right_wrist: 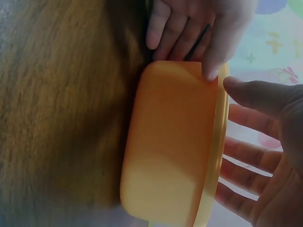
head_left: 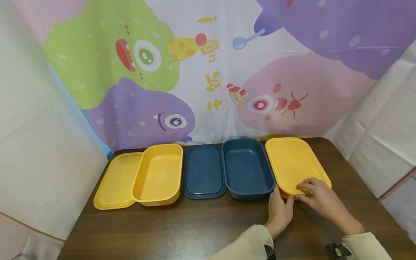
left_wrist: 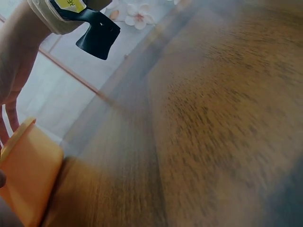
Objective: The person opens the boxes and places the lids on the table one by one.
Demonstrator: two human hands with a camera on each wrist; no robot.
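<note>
At the right of the row is a yellow box (right_wrist: 165,142) with a yellow lid (head_left: 292,162) lying over its top. My left hand (head_left: 280,213) holds the box's front left corner. Its thumb is at the lid's rim and its fingers lie along the side that faces the blue box (head_left: 248,169). Over the front right part of the lid, my right hand (head_left: 325,202) has its fingertips on top and its thumb at the front rim, close to the left thumb. In the left wrist view, the right hand's fingers (left_wrist: 12,118) show behind the box's edge.
Left of the blue box lie a dark blue lid (head_left: 204,171), an uncovered yellow box (head_left: 159,173) and another yellow lid (head_left: 115,180), partly under that box's edge. All stand on a brown wooden table (head_left: 182,234). A cartoon-printed cloth (head_left: 214,126) hangs behind.
</note>
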